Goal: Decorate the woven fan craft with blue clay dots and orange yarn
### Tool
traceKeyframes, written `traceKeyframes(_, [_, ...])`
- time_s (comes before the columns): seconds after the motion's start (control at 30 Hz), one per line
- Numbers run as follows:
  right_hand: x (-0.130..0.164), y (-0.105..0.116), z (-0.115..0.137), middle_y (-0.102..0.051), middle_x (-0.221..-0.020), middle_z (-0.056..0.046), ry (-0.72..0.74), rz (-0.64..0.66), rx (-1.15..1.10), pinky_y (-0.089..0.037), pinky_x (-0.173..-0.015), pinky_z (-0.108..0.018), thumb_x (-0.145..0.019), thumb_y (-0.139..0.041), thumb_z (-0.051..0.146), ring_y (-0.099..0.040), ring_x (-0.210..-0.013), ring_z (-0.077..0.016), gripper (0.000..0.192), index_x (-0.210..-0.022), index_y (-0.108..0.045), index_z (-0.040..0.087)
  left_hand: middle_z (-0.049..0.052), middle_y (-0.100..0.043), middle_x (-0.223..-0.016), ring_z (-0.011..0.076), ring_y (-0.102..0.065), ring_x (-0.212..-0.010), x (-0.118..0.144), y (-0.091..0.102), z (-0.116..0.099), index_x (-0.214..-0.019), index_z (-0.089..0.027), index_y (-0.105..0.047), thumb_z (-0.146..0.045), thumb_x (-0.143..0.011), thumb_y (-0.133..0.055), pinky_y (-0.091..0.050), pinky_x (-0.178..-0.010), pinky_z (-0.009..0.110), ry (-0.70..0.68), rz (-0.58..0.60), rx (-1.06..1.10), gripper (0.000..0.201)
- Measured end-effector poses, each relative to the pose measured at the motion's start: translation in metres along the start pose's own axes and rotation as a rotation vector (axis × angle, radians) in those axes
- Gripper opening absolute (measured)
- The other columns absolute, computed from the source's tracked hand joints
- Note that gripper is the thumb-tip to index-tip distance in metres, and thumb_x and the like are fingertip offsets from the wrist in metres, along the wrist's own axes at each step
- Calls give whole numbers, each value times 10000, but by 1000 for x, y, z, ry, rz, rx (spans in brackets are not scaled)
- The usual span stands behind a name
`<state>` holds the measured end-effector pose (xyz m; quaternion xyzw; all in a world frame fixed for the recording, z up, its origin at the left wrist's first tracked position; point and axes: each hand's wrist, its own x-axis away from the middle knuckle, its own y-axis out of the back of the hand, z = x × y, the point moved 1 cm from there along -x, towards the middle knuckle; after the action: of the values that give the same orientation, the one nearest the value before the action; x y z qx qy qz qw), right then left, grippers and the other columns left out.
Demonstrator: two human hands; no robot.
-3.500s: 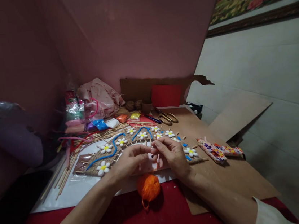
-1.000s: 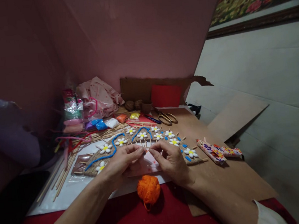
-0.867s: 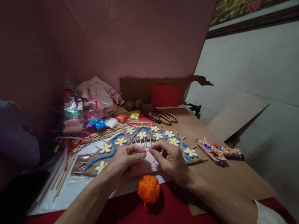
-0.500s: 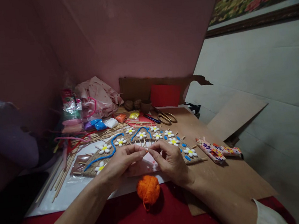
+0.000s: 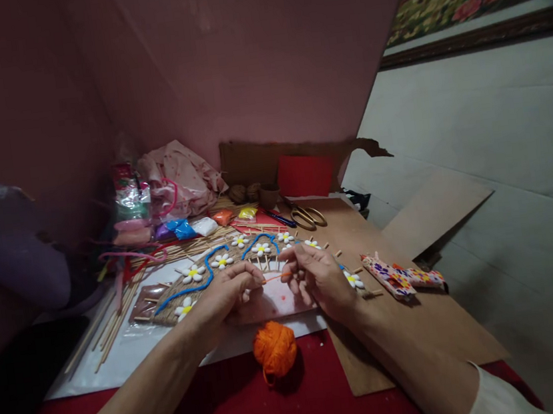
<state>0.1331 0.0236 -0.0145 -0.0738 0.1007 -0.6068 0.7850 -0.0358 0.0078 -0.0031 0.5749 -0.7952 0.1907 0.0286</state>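
A short orange strand of yarn (image 5: 276, 277) stretches between my two hands. My left hand (image 5: 233, 289) pinches one end between thumb and fingertips. The other end is pinched in my right hand (image 5: 319, 279), whose lower fingers curl loosely. Both hands hover over the inner opening of a twine-wrapped arch (image 5: 237, 272) with wooden sticks poking out, white and yellow flowers and blue wavy lines on it. My right hand and wrist cover part of the arch's right side. Nearer to me, an orange ball of yarn (image 5: 274, 349) sits on the red cloth (image 5: 220, 402).
Gold-handled scissors (image 5: 308, 215) lie behind the arch. Small bags of coloured clay (image 5: 181, 229) line the back left, near loose wooden sticks (image 5: 108, 335). A flower-patterned wrapped item (image 5: 390, 277) rests on the brown board (image 5: 423, 330) at right. A red card (image 5: 304, 175) leans behind.
My hands have moved apart, the right one shifting right and up, so the orange strand now shows between them. The yarn ball stays in place.
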Motion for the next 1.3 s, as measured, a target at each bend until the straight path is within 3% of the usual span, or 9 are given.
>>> traceKeyframes(0.1, [-2,2,4,-630,-631,-18,31,-23,10,-327,-278,-145,-790,-535,559,-530,-399,-87,418,-874,-581,152,-87,-367,-472,24,-211,-340,-2,0,1,-758,-166,-566,-233,-693,-611,-95,-321,154,-1,13,-4,104])
traceKeyframes(0.27, [0,11,3,-582,-622,3,255,-305,334,-307,-296,-152,-850,-475,534,-432,-342,-43,417,-902,-630,151,-91,-362,-458,18,-213,-338,-4,3,5,-713,-160,-546,-282,-708,-653,-97,-322,157,-16,42,10,162])
traceKeyframes(0.33, [1,12,4,-567,-633,6,341,-356,412,-311,-322,-162,-874,-461,503,-405,-348,-35,394,-930,-643,158,-95,-350,-447,19,-212,-339,-5,4,6,-705,-160,-540,-287,-711,-659,-100,-325,157,-26,55,15,175])
traceKeyframes(0.4, [3,12,5,-541,-580,20,358,-328,405,-309,-338,-173,-882,-456,490,-395,-353,-43,390,-946,-650,157,-92,-356,-452,19,-212,-340,-5,4,5,-700,-159,-535,-288,-714,-661,-95,-326,159,-30,64,24,180])
traceKeyframes(0.5, [6,5,5,-508,-500,40,257,-134,375,-315,-348,-182,-862,-493,483,-410,-359,-64,383,-969,-663,156,-92,-353,-453,19,-209,-342,-3,3,4,-696,-158,-534,-289,-717,-665,-91,-328,163,-25,68,27,186])
traceKeyframes(0.6, [9,-3,0,-622,-683,0,200,86,440,-403,-420,-196,-797,-609,401,-512,-476,-87,297,-987,-667,181,-96,-324,-441,23,-216,-349,-2,2,3,-702,-158,-539,-306,-725,-666,-95,-341,170,-40,85,37,197])
traceKeyframes(0.67, [9,-5,-3,-630,-728,-3,214,135,513,-431,-483,-202,-793,-619,340,-534,-558,-97,194,-889,-678,183,-96,-320,-445,21,-213,-357,-1,2,3,-700,-156,-540,-316,-728,-671,-93,-353,176,-39,89,34,209])
traceKeyframes(0.8, [7,-2,-6,-533,-613,22,281,37,589,-398,-494,-195,-844,-553,337,-481,-558,-94,224,-714,-621,169,-89,-340,-470,15,-209,-372,-2,3,4,-719,-146,-553,-323,-735,-678,-95,-371,186,-13,84,10,217])
traceKeyframes(1.3, [6,-1,-2,-584,-648,5,367,-85,745,-404,-549,-221,-850,-552,278,-514,-581,-112,166,-739,-617,172,-81,-353,-452,23,-219,-364,0,1,3,-665,-149,-518,-272,-736,-644,-116,-360,182,-22,124,29,190])
